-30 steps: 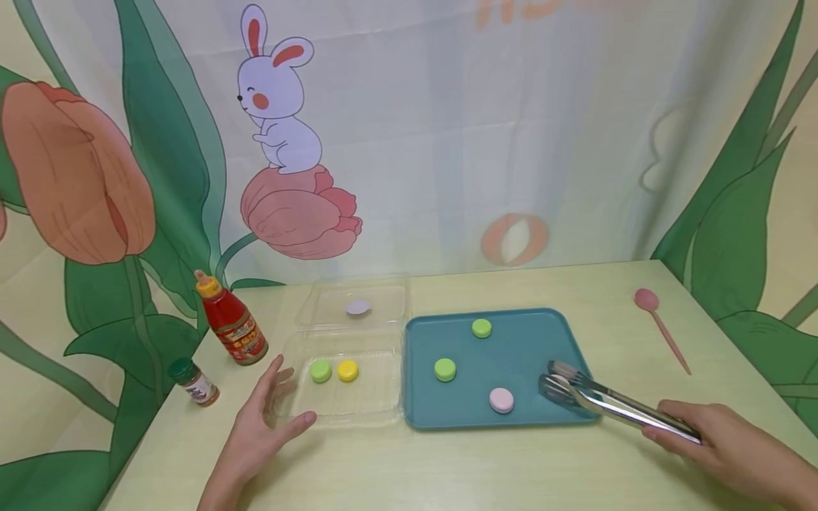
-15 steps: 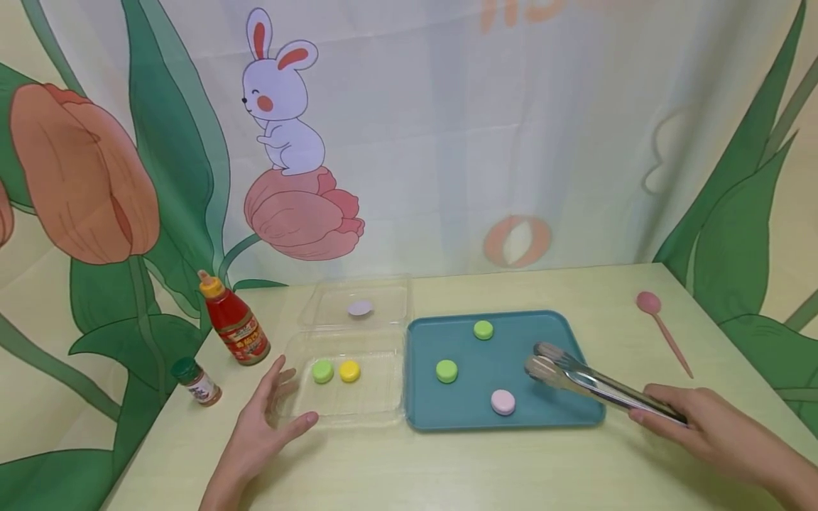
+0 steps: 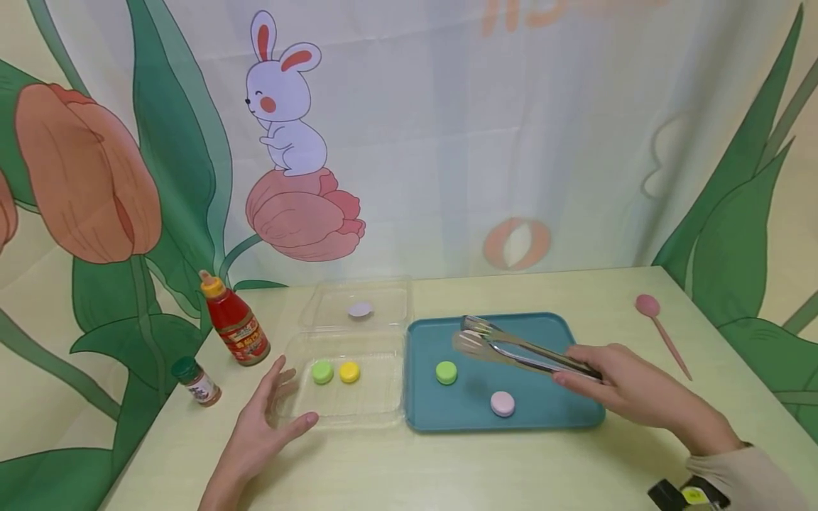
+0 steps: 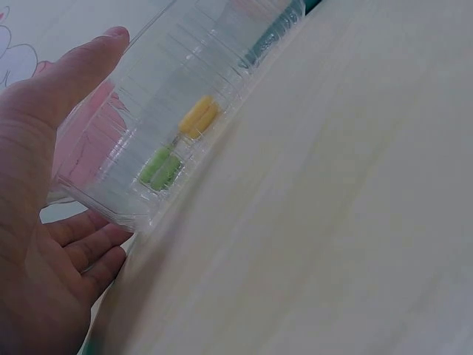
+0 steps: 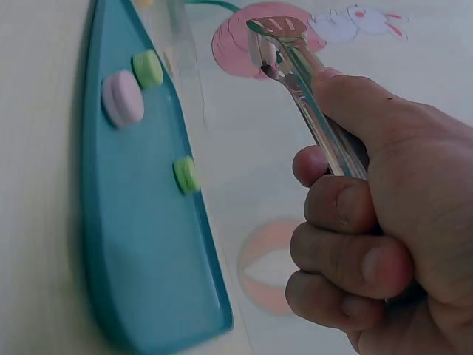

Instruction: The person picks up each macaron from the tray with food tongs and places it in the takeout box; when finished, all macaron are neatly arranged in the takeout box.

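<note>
Tongs [image 3: 530,347] hang over the tray [image 3: 549,408] with 1 pale macaron [image 5: 262,50] in their tips

From my end I see the right hand [image 3: 629,387] grasping the tongs, fingers wrapped round the handle, thumb lying along the shaft. The left hand [image 3: 258,433] is relaxed, thumb and fingers spread about the far end of the clear container [image 3: 377,399], left of the tray; whether it presses there I cannot tell. On the tray lie 1 pink macaron [image 3: 502,404] and 2 greens, a left-hand one [image 3: 446,372] and a far-rim one [image 5: 186,174] seen only from the right wrist.

I judge the step in hand to be carrying. A light, even squeeze would serve best: too little may drop the macaron, too much may shoot it out. I would travel slowly, with the tips well above the tray's rim.

The tongs point left and slightly away from the person, their long axis a shallow diagonal from the tray's right side to its far left part. How the macaron's flat faces lie, I cannot tell
</note>
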Available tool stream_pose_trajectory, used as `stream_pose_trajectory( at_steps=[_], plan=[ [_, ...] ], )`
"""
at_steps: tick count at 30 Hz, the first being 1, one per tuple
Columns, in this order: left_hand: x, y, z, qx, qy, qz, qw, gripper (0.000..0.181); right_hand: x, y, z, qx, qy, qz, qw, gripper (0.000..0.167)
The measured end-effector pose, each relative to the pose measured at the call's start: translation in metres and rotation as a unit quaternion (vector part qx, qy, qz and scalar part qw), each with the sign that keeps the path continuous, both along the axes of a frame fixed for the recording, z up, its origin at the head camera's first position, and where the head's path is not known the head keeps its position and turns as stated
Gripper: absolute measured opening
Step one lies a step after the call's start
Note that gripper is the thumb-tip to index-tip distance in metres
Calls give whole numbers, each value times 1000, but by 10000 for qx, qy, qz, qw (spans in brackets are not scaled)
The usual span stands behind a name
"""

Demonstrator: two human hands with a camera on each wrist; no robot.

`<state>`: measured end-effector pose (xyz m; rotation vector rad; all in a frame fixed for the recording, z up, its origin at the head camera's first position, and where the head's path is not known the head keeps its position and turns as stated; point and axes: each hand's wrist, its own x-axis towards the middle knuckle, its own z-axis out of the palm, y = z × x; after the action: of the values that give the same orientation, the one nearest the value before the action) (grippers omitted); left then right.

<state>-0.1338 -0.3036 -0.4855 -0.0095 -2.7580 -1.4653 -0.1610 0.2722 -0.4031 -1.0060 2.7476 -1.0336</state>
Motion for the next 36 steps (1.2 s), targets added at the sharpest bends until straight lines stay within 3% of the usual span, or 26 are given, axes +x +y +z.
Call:
stream_pose_trajectory(
  at_steps=[8,18,26,36],
  plan=[
    [-1,0,-1,-42,-52,18,10000,120,-25,-48,11,128,-238,211,9994,28],
    [-2,0,-1,-68,-79,41,9999,120,-51,-98,4,510,39,607,9968,29],
    [-1,1,0,-94,-192,68,9997,122,-63,-123,2,869,-246,818,9926,37],
    [-1,0,0,-58,-150,54,9999,121,-73,-151,15,1260,-289,1157,9848,36]
  ],
)
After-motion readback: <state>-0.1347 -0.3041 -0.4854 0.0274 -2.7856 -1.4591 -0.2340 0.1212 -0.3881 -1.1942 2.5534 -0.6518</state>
